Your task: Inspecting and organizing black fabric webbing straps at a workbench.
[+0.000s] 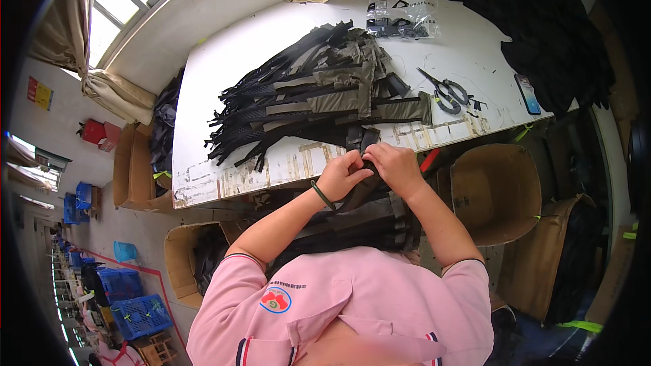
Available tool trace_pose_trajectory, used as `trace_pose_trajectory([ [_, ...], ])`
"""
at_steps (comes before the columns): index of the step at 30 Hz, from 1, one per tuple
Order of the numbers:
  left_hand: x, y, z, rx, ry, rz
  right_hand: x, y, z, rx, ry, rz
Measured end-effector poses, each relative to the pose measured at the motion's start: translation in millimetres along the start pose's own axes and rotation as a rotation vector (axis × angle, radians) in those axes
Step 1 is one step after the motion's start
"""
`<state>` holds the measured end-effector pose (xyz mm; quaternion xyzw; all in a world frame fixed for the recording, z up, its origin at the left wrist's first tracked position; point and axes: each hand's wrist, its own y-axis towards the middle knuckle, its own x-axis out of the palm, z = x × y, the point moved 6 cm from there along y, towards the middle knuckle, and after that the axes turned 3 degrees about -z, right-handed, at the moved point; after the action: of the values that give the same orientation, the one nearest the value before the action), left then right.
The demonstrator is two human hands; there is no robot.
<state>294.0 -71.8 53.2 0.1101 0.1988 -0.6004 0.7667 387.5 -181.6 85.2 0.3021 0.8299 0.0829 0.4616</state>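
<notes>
Black webbing strap piece (pixel 367 141), at the near edge of the white worktop (pixel 224 81): pinched by left hand (pixel 341 175) and right hand (pixel 395 167), fingers closed on it. Stack of black and olive strap assemblies (pixel 319 91) just behind. Clear plastic bag of black buckles (pixel 401 12), far edge. Scissors (pixel 444 90) and phone (pixel 527 94), right. Brown cartons (pixel 495 190) below the worktop.

strap pile (pixel 312 95) ahead, scissors (pixel 444 91) right — bare tabletop (pixel 224 81) left
</notes>
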Motion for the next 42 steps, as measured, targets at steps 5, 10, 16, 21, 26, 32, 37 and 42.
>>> trace_pose_trajectory([
  [5,8.9,-22.6,49.7,0.488,0.375,0.076,1.2,0.0,24.3,0.318,0.318,0.031],
  [10,6.1,-18.2,41.9,0.28,0.233,0.018,42.5,-30.4,51.6,0.675,0.982,0.04],
  [16,-3.2,-6.0,10.9,-0.036,-0.471,-0.179,42.0,-42.7,30.2,0.644,1.687,-0.141],
  [21,-17.3,-5.2,14.3,0.033,-0.752,-0.189,44.7,-46.3,5.4,0.518,1.644,-0.37],
  [26,-21.8,-0.9,-1.3,0.066,-0.79,-0.138,43.4,-46.7,7.8,0.477,1.945,-0.249],
  [32,-18.0,-5.3,3.0,0.077,-0.851,-0.175,44.3,-45.1,-8.4,0.549,1.94,-0.354],
  [37,-15.1,-8.1,11.5,0.133,-0.809,-0.231,49.1,-48.0,-24.9,0.391,1.994,-0.432],
  [42,-15.5,-7.3,5.2,0.059,-0.761,-0.152,47.8,-44.2,-16.9,0.646,1.919,-0.211],
])
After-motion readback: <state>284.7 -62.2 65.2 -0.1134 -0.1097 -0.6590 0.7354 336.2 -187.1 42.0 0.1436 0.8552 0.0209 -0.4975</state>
